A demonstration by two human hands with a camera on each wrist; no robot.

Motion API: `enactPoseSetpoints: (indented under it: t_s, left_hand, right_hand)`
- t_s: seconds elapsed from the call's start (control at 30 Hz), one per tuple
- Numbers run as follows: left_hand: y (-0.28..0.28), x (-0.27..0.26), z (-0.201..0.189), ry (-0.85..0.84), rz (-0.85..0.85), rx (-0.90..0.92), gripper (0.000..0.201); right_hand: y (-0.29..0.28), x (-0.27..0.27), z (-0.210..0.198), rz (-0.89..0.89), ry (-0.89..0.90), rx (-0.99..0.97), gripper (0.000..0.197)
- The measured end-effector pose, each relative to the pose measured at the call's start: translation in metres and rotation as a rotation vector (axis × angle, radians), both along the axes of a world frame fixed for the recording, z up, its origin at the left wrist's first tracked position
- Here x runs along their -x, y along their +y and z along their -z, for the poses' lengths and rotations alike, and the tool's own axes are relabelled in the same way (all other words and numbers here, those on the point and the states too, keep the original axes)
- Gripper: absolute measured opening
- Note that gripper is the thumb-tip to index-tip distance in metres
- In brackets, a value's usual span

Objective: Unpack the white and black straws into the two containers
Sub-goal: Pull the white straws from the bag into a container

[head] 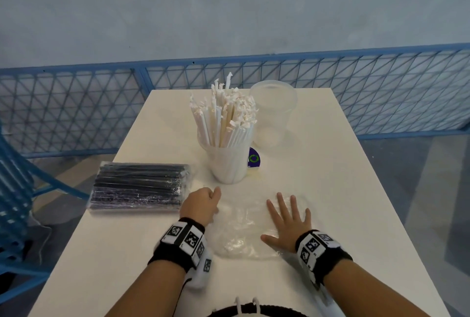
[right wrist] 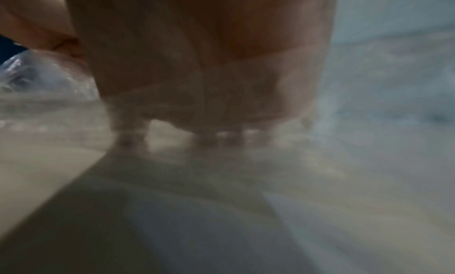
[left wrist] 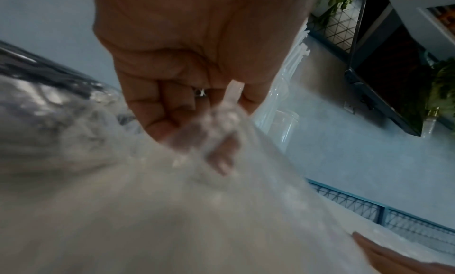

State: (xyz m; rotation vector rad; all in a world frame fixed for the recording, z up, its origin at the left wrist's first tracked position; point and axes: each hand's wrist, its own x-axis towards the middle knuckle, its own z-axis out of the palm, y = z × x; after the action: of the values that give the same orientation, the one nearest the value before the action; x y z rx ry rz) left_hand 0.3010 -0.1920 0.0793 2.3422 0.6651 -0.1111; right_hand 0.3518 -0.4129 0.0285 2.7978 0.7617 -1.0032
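White straws (head: 225, 115) stand upright, packed into a translucent cup (head: 228, 165) at the centre of the table (head: 330, 202). Upper right of it sits a second clear container (head: 273, 113), apparently holding nothing. Black straws (head: 138, 185) lie sealed in their wrapper at the left table edge. In the lower middle an emptied clear bag (head: 244, 230) lies flat: the left hand (head: 201, 206) has its grip clenched on the bag's edge, the right hand (head: 288, 220) presses it down with fingers spread, grip released.
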Motion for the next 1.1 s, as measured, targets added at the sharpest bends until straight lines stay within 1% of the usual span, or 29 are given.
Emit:
enactPoseSetpoints:
  t_s: [0.1, 0.17, 0.23, 0.33, 0.4, 0.47, 0.5, 0.6, 0.63, 0.67, 0.7, 0.73, 0.77, 0.8, 0.87, 0.93, 1.03, 1.1]
  left_hand:
    - [0.001, -0.017, 0.004, 0.068, 0.032, -0.078, 0.032]
    - [0.001, -0.022, 0.011, 0.080, 0.019, -0.088, 0.026]
    - [0.005, -0.024, 0.016, 0.057, -0.031, -0.080, 0.022]
    - [0.018, -0.024, 0.014, -0.008, -0.129, -0.071, 0.024]
    - [0.020, -0.024, 0.007, -0.027, -0.120, -0.141, 0.017]
    - [0.013, -0.026, -0.003, -0.116, -0.036, -0.264, 0.006]
    - [0.003, -0.027, -0.006, -0.166, 0.060, -0.356, 0.013]
    - [-0.043, -0.025, -0.014, -0.312, 0.436, -0.635, 0.052]
    - [-0.060, -0.021, -0.014, -0.276, 0.573, -0.634, 0.064]
    - [-0.075, -0.016, -0.010, -0.152, 0.667, -0.576, 0.076]
    - [-0.083, -0.014, -0.001, 0.068, 0.726, -0.481, 0.088]
    - [-0.086, -0.012, 0.009, 0.294, 0.750, -0.433, 0.098]
    - [-0.083, -0.009, 0.017, 0.422, 0.761, -0.430, 0.105]
    - [-0.076, -0.008, 0.028, 0.485, 0.772, -0.436, 0.110]
    - [-0.056, -0.004, 0.044, 0.507, 0.790, -0.406, 0.111]
    - [-0.040, -0.001, 0.050, 0.499, 0.825, -0.404, 0.110]
    - [-0.032, 0.001, 0.053, 0.488, 0.865, -0.409, 0.110]
    - [-0.034, 0.000, 0.054, 0.483, 0.873, -0.394, 0.104]
  right_hand:
    - [0.002, -0.001, -0.001, -0.004, 0.010, 0.004, 0.088]
    - [0.003, 0.001, -0.001, 0.001, 0.015, 0.003, 0.088]
    - [0.001, 0.001, 0.000, 0.012, 0.031, -0.002, 0.087]
    - [-0.009, -0.005, 0.001, 0.038, 0.055, -0.028, 0.090]
    - [-0.016, -0.009, 0.001, 0.027, 0.067, -0.020, 0.100]
    - [-0.020, -0.013, 0.001, 0.033, 0.072, -0.010, 0.108]
    - [-0.021, -0.014, 0.001, 0.041, 0.074, -0.009, 0.107]
    - [-0.021, -0.015, -0.002, 0.052, 0.082, -0.005, 0.105]
    - [-0.021, -0.015, -0.003, 0.054, 0.083, 0.004, 0.106]
    - [-0.020, -0.016, -0.003, 0.057, 0.084, 0.012, 0.107]
    - [-0.019, -0.016, -0.004, 0.060, 0.087, 0.018, 0.109]
    - [-0.018, -0.016, -0.005, 0.062, 0.091, 0.023, 0.110]
    - [-0.019, -0.016, -0.006, 0.062, 0.096, 0.026, 0.112]
    - [-0.019, -0.015, -0.008, 0.061, 0.099, 0.028, 0.113]
    - [-0.022, -0.014, -0.009, 0.057, 0.101, 0.018, 0.117]
    - [-0.026, -0.014, -0.009, 0.042, 0.092, -0.005, 0.122]
    - [-0.036, -0.016, -0.011, 0.016, 0.091, -0.015, 0.139]
    - [-0.047, -0.018, -0.010, 0.007, 0.085, -0.029, 0.145]
